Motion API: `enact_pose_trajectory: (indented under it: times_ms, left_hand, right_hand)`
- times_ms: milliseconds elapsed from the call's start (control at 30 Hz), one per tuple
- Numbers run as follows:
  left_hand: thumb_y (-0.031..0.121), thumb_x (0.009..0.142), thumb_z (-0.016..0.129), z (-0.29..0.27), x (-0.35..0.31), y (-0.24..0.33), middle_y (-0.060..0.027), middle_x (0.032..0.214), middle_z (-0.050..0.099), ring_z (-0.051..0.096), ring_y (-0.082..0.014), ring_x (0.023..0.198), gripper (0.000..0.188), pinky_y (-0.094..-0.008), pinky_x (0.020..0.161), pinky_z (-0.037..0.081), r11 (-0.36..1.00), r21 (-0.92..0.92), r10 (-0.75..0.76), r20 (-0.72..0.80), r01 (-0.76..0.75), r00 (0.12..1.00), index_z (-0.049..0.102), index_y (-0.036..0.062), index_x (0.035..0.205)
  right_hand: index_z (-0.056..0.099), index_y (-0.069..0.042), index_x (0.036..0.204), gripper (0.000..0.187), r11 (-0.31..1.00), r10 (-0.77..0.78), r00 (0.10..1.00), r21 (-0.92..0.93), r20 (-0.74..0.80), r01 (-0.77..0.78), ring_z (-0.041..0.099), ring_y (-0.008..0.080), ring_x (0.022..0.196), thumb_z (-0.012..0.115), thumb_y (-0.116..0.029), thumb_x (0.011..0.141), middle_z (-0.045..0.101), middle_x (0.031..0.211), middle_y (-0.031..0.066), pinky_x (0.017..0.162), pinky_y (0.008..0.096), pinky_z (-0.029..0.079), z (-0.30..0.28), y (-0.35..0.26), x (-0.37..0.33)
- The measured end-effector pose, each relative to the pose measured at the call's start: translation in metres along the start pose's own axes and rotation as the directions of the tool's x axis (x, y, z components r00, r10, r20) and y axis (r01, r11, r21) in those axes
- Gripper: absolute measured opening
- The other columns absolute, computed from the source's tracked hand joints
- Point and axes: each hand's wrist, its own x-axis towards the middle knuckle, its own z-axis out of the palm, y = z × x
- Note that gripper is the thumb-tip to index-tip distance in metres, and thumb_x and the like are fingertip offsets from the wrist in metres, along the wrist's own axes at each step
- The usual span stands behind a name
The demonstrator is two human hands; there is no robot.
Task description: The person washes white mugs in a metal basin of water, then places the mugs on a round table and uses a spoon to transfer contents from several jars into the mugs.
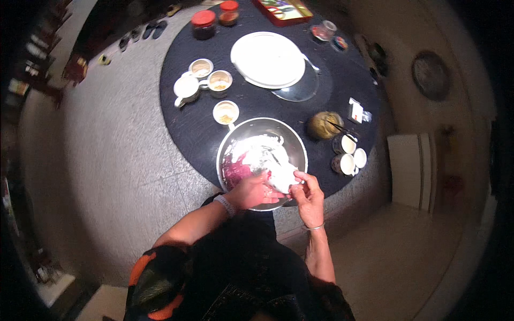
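Note:
A wide shiny metal bowl [301, 140] stands at the near edge of the round table, right in front of me. Over its near side I hold a glossy white object [282, 179], with glare hiding its exact kind. My left hand [256, 192] supports it from the left and below, fingers stretched beneath it. The thumb and fingers of my right hand [309, 198] grip its right edge. Inside the bowl, at the left, lies a pinkish-red patch [236, 170]; strong reflections wash out the rest.
On the dark tablecloth [184, 125], several white mugs [219, 83] stand left of the bowl. A large white plate [267, 59] lies beyond it. To the right are a jar [323, 125] with dark sticks, more cups [344, 163] and a small white box [355, 111]. Red-lidded jars [203, 24] stand far left.

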Motion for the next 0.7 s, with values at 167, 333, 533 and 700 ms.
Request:
enact_pose_trajectory:
  times_ms: [167,333,533,700]
  left_hand:
    - [0.049,0.099,0.039,0.021,-0.004,0.000,-0.0260,0.148,0.030,0.040,-0.0413,0.132,0.070,-0.0511,0.109,0.035,0.996,-0.054,0.079,0.072,-0.076,0.994,0.019,0.0049,0.149]
    - [0.049,0.097,0.041,0.021,-0.007,0.002,-0.0232,0.149,0.031,0.041,-0.0437,0.130,0.071,-0.0533,0.105,0.038,0.997,-0.016,0.077,0.070,-0.076,0.995,0.019,0.0065,0.150]
    - [0.060,0.094,0.038,0.018,0.002,-0.002,-0.0199,0.151,0.030,0.039,-0.0458,0.129,0.077,-0.0555,0.107,0.031,0.994,0.097,0.049,-0.012,-0.047,0.999,0.022,0.0109,0.151]
    - [0.054,0.095,0.039,0.011,0.008,-0.004,-0.0202,0.150,0.034,0.042,-0.0469,0.128,0.073,-0.0558,0.107,0.031,0.997,0.033,0.070,0.001,-0.070,0.998,0.022,0.0094,0.151]
  right_hand:
    - [0.063,-0.004,0.116,0.030,0.999,-0.049,0.998,-0.011,-0.033,0.048,0.056,0.0115,0.079,0.063,-0.003,0.086,0.058,0.102,0.0069,0.068,0.0244,0.047,0.001,-0.019,0.003]
    - [0.060,0.001,0.116,0.023,0.960,0.088,0.996,0.264,0.028,-0.092,0.061,0.0099,0.077,0.057,-0.002,0.093,0.060,0.098,0.0058,0.070,0.0239,0.051,-0.006,-0.024,-0.001]
    - [0.060,-0.003,0.115,0.022,0.973,0.205,0.941,0.158,-0.270,-0.167,0.061,0.0100,0.070,0.056,-0.007,0.095,0.060,0.085,0.0022,0.056,0.0264,0.052,-0.081,0.079,0.016]
    - [0.050,-0.009,0.126,0.041,0.948,0.257,0.801,-0.021,-0.540,-0.318,0.060,0.0152,0.066,0.060,-0.002,0.087,0.055,0.086,0.0051,0.054,0.0319,0.052,-0.168,0.172,0.041]
